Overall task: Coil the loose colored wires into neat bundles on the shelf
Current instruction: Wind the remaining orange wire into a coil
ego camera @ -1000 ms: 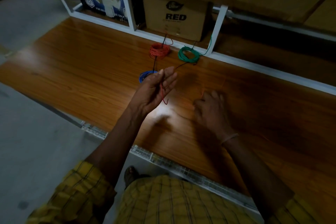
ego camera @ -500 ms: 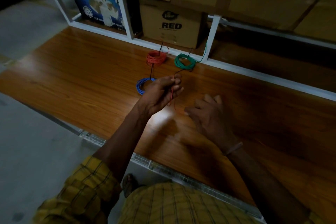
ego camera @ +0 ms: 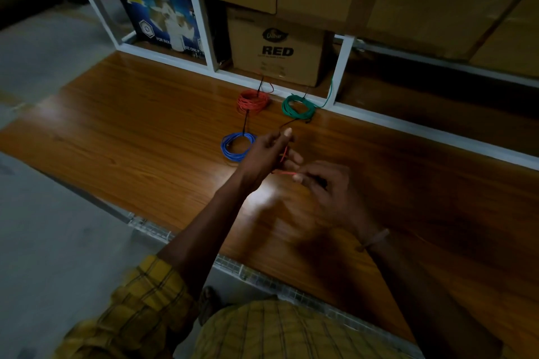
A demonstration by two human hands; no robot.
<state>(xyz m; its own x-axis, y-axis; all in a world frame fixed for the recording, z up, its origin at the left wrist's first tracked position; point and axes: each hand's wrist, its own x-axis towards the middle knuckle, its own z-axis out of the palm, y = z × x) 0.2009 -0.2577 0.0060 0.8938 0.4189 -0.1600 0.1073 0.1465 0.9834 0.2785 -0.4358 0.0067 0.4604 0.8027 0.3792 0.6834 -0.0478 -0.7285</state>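
Note:
Three coiled bundles lie on the wooden shelf [ego camera: 131, 140]: an orange-red coil [ego camera: 252, 101], a green coil [ego camera: 298, 106] and a blue coil [ego camera: 237, 145]. A thin loose red wire [ego camera: 284, 156] runs between my hands above the shelf. My left hand [ego camera: 269, 154] holds the red wire with curled fingers, just right of the blue coil. My right hand [ego camera: 326, 186] pinches the wire's end at its fingertips, close against the left hand. A dark wire trails from the green coil toward my left hand.
A cardboard box marked RED [ego camera: 275, 46] and a blue printed box [ego camera: 164, 23] stand behind the white shelf frame [ego camera: 344, 67]. More cartons are stacked above. Grey floor [ego camera: 43, 242] lies to the left, below the shelf's front edge.
My right hand has lifted off the shelf and come up to the left hand, taking the red wire's end. The left hand has closed around the wire.

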